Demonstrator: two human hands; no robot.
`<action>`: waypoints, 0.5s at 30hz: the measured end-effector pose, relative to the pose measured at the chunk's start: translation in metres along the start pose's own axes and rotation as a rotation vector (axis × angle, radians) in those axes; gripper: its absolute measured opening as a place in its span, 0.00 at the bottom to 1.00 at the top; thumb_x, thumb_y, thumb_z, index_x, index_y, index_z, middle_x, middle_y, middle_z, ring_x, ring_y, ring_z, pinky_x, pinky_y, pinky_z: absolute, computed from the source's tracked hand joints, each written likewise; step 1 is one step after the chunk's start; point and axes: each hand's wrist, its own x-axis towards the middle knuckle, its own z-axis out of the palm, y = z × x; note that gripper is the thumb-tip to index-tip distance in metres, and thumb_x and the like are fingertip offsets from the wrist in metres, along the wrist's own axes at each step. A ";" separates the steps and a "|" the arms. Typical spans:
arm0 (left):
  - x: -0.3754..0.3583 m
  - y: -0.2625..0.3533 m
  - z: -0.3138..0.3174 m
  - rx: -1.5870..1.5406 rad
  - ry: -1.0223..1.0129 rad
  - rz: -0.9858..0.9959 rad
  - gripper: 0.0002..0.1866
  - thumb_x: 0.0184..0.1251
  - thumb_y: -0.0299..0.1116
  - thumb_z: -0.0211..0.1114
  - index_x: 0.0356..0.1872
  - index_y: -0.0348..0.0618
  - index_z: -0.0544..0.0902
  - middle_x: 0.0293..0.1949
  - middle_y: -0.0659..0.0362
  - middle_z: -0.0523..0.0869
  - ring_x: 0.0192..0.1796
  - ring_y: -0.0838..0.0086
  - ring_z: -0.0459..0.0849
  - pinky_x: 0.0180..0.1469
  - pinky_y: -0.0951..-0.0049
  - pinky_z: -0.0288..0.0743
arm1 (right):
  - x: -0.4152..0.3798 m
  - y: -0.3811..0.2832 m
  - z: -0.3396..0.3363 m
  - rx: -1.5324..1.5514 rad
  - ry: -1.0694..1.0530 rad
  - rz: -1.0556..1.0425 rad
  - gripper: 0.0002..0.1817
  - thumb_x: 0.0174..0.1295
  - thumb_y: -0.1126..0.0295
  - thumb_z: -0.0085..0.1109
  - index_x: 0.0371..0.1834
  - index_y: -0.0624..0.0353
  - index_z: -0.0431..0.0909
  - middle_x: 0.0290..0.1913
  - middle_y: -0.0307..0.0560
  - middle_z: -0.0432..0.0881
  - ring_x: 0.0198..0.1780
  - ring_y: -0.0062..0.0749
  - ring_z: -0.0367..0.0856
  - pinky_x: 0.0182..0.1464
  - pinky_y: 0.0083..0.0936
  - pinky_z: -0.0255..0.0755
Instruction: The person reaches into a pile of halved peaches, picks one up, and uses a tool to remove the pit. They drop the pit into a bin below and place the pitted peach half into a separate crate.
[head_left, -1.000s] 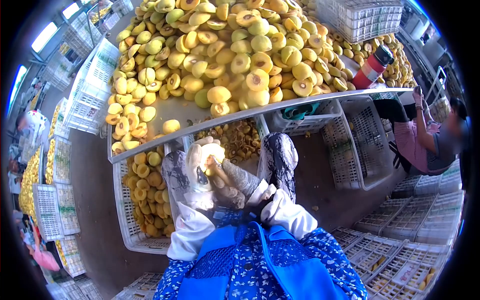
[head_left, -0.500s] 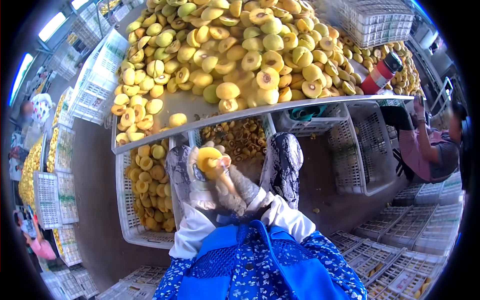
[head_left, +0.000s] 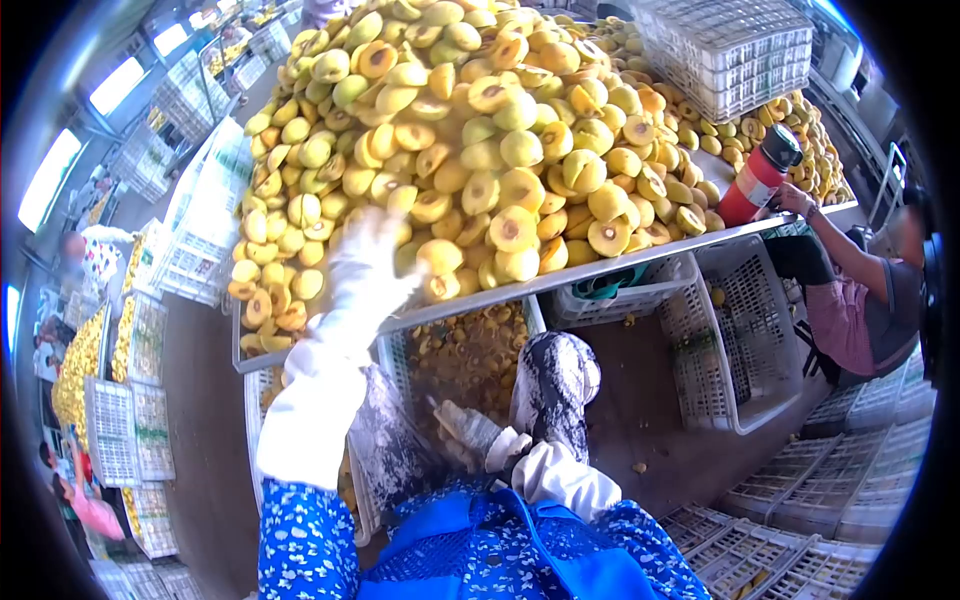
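My left hand (head_left: 372,268), in a pale glove, stretches over the near edge of the metal table (head_left: 420,313). Its fingers are spread and blurred, with nothing held, just by several yellow peach halves (head_left: 440,257). Low between my knees, my gloved right hand (head_left: 470,428) is closed, and a small thin tip (head_left: 433,402) pokes out from it. What that tip belongs to is hidden. A large heap of peach halves (head_left: 400,135), some showing brown-red centres, covers the table.
A crate of scraps (head_left: 470,345) stands under the table between my knees. White crates (head_left: 735,330) lie to the right, others (head_left: 200,230) stack at left. A red bottle (head_left: 757,178) stands on the table, touched by a seated person's hand (head_left: 795,200). A crate (head_left: 725,55) sits atop the heap.
My left hand has left my lap, where it held a peach half, and reached up to the heap. My right hand has moved slightly lower. The seated person's hand now touches the red bottle.
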 end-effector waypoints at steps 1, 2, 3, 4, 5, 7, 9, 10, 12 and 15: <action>0.017 0.013 0.013 0.052 -0.250 0.072 0.39 0.53 0.54 0.65 0.64 0.49 0.63 0.62 0.47 0.67 0.61 0.56 0.69 0.60 0.56 0.64 | 0.001 0.000 -0.003 -0.003 -0.007 -0.015 0.25 0.61 0.38 0.48 0.29 0.50 0.74 0.13 0.36 0.69 0.08 0.26 0.64 0.07 0.24 0.55; 0.032 0.030 0.020 0.059 -0.428 0.024 0.38 0.53 0.54 0.65 0.63 0.49 0.66 0.61 0.49 0.69 0.61 0.60 0.70 0.61 0.59 0.66 | 0.003 0.001 -0.006 -0.007 -0.015 -0.028 0.25 0.61 0.39 0.48 0.29 0.50 0.73 0.13 0.36 0.69 0.08 0.26 0.65 0.07 0.24 0.55; 0.040 0.040 0.025 0.067 -0.608 -0.025 0.36 0.53 0.55 0.65 0.62 0.48 0.68 0.61 0.50 0.71 0.62 0.63 0.70 0.61 0.61 0.68 | 0.005 0.003 -0.008 -0.010 -0.023 -0.039 0.24 0.62 0.40 0.48 0.29 0.51 0.73 0.13 0.36 0.69 0.08 0.26 0.65 0.07 0.25 0.55; 0.042 0.038 0.035 0.062 -0.539 -0.015 0.35 0.55 0.56 0.63 0.61 0.48 0.68 0.57 0.52 0.73 0.58 0.64 0.73 0.59 0.63 0.69 | 0.011 0.004 -0.013 -0.035 0.012 -0.028 0.21 0.63 0.43 0.49 0.29 0.50 0.74 0.14 0.34 0.70 0.09 0.26 0.67 0.07 0.24 0.55; 0.042 0.033 0.049 0.055 -0.468 -0.003 0.34 0.56 0.57 0.61 0.60 0.48 0.69 0.52 0.53 0.76 0.55 0.65 0.76 0.57 0.65 0.70 | 0.009 0.002 -0.012 -0.046 0.017 -0.036 0.21 0.63 0.43 0.50 0.29 0.49 0.74 0.14 0.34 0.70 0.10 0.25 0.67 0.08 0.23 0.55; 0.040 0.019 0.063 -0.296 -0.274 -0.051 0.31 0.59 0.58 0.58 0.57 0.46 0.71 0.43 0.56 0.80 0.46 0.67 0.80 0.49 0.69 0.73 | 0.003 -0.003 -0.010 -0.074 0.030 -0.048 0.19 0.63 0.44 0.50 0.30 0.48 0.74 0.15 0.33 0.71 0.11 0.23 0.68 0.09 0.21 0.56; 0.019 -0.002 0.064 -0.969 -0.027 -0.194 0.28 0.63 0.58 0.55 0.53 0.45 0.74 0.34 0.59 0.83 0.37 0.70 0.83 0.38 0.73 0.77 | 0.013 0.005 -0.021 0.177 -0.053 -0.182 0.14 0.64 0.52 0.52 0.34 0.50 0.75 0.23 0.33 0.75 0.21 0.19 0.73 0.19 0.16 0.65; 0.003 -0.008 0.051 -1.379 -0.102 -0.439 0.28 0.64 0.58 0.53 0.52 0.44 0.75 0.31 0.60 0.83 0.30 0.72 0.82 0.30 0.77 0.73 | 0.022 0.011 -0.030 0.470 -0.175 -0.209 0.12 0.65 0.57 0.52 0.37 0.52 0.77 0.27 0.33 0.78 0.27 0.18 0.76 0.26 0.14 0.71; -0.027 -0.003 0.015 -1.900 -0.064 -0.789 0.28 0.66 0.58 0.50 0.48 0.40 0.76 0.30 0.56 0.84 0.19 0.76 0.78 0.15 0.84 0.62 | 0.015 -0.004 -0.024 0.351 -0.084 -0.311 0.10 0.66 0.64 0.50 0.43 0.57 0.76 0.34 0.38 0.79 0.33 0.22 0.78 0.33 0.16 0.75; -0.073 0.004 0.001 -1.921 -0.025 -0.762 0.27 0.66 0.56 0.50 0.46 0.39 0.76 0.32 0.48 0.84 0.21 0.69 0.81 0.16 0.84 0.67 | -0.022 -0.030 0.011 -0.707 0.170 -0.832 0.13 0.65 0.74 0.48 0.52 0.66 0.72 0.41 0.50 0.80 0.39 0.35 0.80 0.37 0.24 0.77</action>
